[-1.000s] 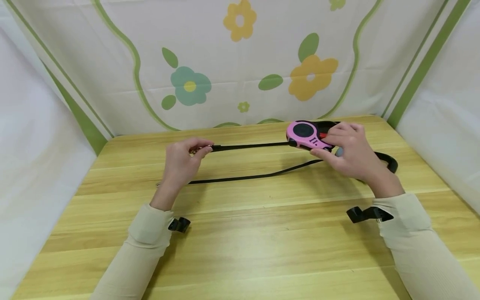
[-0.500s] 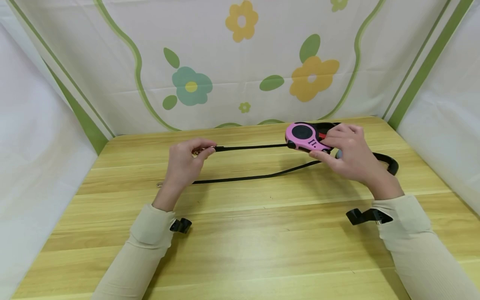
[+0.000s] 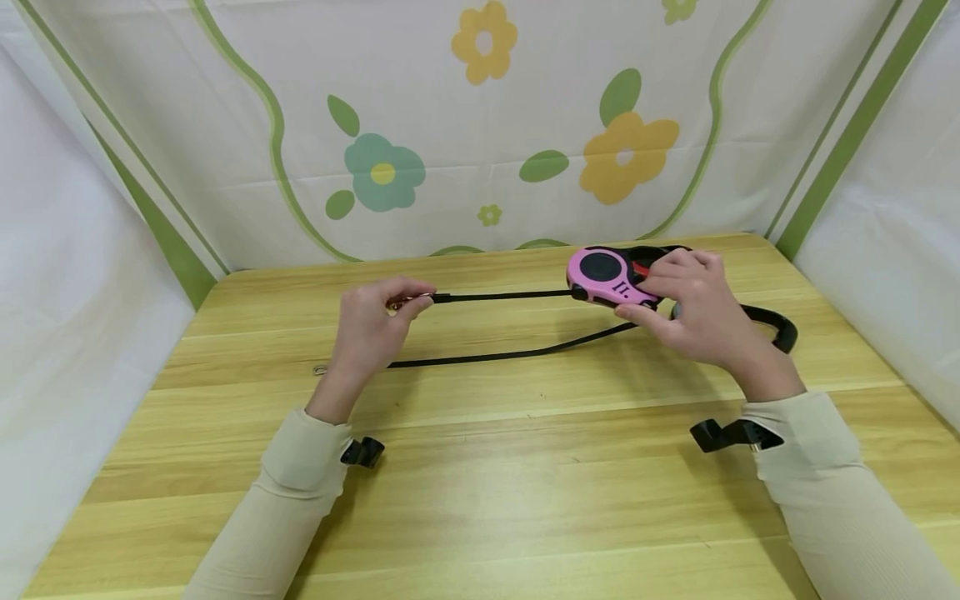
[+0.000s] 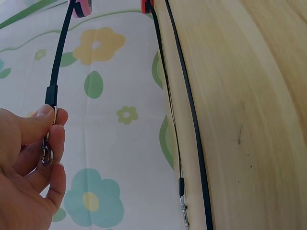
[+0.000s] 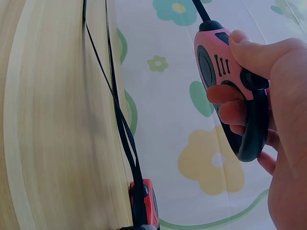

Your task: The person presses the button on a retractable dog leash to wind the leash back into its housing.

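Observation:
My right hand [image 3: 660, 292] grips a pink retractable leash housing [image 3: 603, 275] with a black handle, raised above the wooden table [image 3: 480, 492]. The right wrist view shows my fingers curled through that handle, with the thumb on top of the pink leash housing [image 5: 216, 67]. A black strap [image 3: 502, 295] runs taut from it to my left hand [image 3: 416, 304]. That hand pinches the strap's metal clip [image 4: 47, 152] between thumb and forefinger. A second black strap [image 3: 510, 354] lies slack on the table under the first.
The second strap ends in a small clip [image 3: 321, 369] on the left and a black loop handle [image 3: 776, 327] behind my right hand. A red and black part [image 5: 144, 203] lies at its end. Flowered cloth walls [image 3: 480, 125] close the table's back and sides.
The pink housing has shifted a little to the left and my left hand a little to the right, so the taut strap between them is slightly shorter. Both grips are unchanged.

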Motion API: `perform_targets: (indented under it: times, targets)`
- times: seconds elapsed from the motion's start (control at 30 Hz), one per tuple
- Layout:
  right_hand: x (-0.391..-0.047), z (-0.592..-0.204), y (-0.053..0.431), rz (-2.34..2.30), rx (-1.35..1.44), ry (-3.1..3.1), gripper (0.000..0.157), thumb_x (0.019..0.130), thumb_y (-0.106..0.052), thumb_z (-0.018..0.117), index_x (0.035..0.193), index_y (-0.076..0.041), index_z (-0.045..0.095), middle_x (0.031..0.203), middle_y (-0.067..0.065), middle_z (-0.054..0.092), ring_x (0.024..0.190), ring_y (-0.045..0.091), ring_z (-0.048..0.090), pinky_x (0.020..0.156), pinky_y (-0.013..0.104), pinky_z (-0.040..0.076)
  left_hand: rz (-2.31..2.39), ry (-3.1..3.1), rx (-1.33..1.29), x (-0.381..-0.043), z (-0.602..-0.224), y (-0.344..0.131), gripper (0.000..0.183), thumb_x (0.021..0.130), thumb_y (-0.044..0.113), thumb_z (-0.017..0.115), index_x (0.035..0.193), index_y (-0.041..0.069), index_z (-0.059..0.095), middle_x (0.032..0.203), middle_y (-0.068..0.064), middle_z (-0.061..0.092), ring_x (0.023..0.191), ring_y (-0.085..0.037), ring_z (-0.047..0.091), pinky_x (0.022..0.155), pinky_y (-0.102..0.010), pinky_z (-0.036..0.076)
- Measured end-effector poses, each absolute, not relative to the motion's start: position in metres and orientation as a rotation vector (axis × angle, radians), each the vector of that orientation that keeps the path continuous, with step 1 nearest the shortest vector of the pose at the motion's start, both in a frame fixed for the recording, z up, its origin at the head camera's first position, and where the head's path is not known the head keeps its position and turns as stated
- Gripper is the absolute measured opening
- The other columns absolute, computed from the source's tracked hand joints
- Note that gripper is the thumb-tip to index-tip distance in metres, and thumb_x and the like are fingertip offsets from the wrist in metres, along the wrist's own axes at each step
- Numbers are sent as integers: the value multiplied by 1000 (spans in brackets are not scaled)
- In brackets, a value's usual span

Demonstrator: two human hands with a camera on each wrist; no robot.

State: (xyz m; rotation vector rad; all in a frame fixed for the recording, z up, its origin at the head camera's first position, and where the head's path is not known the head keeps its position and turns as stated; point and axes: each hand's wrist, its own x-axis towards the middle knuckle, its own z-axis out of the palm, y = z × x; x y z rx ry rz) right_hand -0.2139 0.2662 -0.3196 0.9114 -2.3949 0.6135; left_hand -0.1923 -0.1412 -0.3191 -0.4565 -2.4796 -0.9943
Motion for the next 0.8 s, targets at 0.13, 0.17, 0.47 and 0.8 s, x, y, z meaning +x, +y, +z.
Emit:
perform_targets:
  times: [0.13,0.17,0.47,0.8]
  targets:
    - [-214,-320,265,608,908,-2404,39,90,-38,82,92,1,81,92,18,74,102,35,57,100,67,33,-992,-2482,-462,-191,-319,-140,15,96,11,79,109,7,83,102,-11,83,86,-26,77,78,-43,62]
    - [-214,-320,265,609,910,-2404,38,89,-37,82,92,1,81,92,18,74,102,35,57,100,67,33,-991,-2482,-463,-191,-319,-140,15,96,11,79,109,7,83,102,-11,83,86,-26,78,78,-43,62]
    - [-213,-321,262,610,928,-2398,33,87,-32,84,90,0,81,91,16,74,100,33,56,100,65,33,-992,-2470,-488,-191,-319,-138,14,95,9,79,109,6,83,102,-11,83,86,-26,78,76,-41,62]
    - [-212,-320,260,594,925,-2417,35,88,-33,82,93,1,81,94,17,75,102,33,57,101,64,34,-987,-2468,-494,-192,-321,-136,14,95,10,80,109,8,83,101,-9,84,87,-25,79,74,-37,60]
